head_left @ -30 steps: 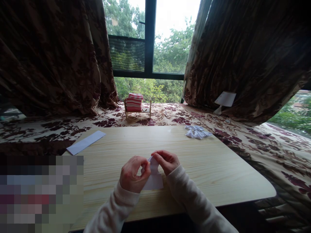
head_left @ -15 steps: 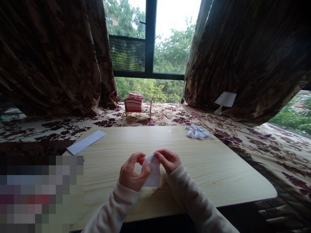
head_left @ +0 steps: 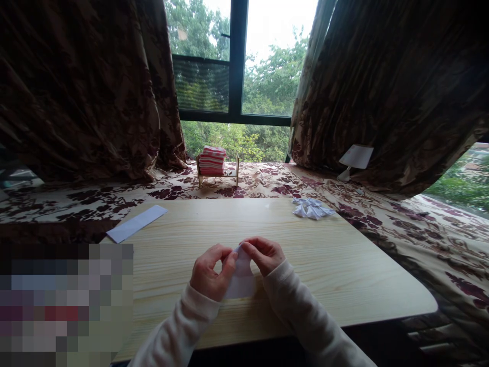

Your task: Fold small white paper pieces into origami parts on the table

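A small white sheet of paper (head_left: 240, 282) is held up above the front middle of the wooden table (head_left: 198, 224). My left hand (head_left: 213, 271) pinches its upper left edge between thumb and fingers. At the sheet's top, my right hand (head_left: 264, 254) is closed on the paper, with thumb and index finger together. The fingertips of both hands are close to each other. The lower part of the sheet hangs free between the wrists.
Folded white paper pieces (head_left: 311, 209) lie at the table's back right, and white paper strips (head_left: 137, 223) at its back left. Beyond the table are a small rack (head_left: 219, 177) with striped cloths (head_left: 212, 160) and a white lamp (head_left: 356, 156). A blurred patch covers the lower left.
My left index finger has come down onto the paper, closing the gap to its thumb. The left hand has moved slightly right, towards the right hand, and the sheet's lower part has shifted slightly.
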`<state>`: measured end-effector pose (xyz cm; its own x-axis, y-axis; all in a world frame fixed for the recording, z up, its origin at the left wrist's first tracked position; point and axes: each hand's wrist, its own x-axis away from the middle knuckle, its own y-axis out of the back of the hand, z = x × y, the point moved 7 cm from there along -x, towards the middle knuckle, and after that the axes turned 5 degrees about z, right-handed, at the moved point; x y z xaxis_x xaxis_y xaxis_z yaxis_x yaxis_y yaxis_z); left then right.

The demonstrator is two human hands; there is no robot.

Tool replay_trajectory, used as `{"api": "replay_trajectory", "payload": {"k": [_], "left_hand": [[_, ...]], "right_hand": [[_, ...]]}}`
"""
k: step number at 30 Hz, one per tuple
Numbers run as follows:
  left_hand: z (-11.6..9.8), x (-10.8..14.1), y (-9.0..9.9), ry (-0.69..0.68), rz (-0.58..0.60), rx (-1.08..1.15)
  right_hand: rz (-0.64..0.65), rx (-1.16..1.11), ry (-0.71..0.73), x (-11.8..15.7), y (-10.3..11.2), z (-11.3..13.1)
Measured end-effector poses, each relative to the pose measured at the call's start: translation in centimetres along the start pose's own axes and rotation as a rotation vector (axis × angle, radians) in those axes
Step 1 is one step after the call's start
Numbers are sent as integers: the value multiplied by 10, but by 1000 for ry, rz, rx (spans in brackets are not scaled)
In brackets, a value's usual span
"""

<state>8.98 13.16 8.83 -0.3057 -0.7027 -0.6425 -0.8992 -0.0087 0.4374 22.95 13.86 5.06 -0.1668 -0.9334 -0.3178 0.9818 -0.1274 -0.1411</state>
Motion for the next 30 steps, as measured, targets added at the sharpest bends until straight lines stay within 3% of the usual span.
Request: {"api": "replay_trajectory", "payload": {"k": [7,16,19,25,30], "left_hand": [[3,-1,2,49,10,50],[28,6,2,414,-97,339],[33,7,2,457,-104,386],[38,9,-7,567,-79,519],[40,8,-15,647,-72,594]], "right_hand": [[157,-27,-94,-1,-5,-10],[70,99,-42,0,-2,0],[108,148,-69,0,-5,-4],[89,235,24,0,-1,-2],[206,264,12,1,-8,2]]}}
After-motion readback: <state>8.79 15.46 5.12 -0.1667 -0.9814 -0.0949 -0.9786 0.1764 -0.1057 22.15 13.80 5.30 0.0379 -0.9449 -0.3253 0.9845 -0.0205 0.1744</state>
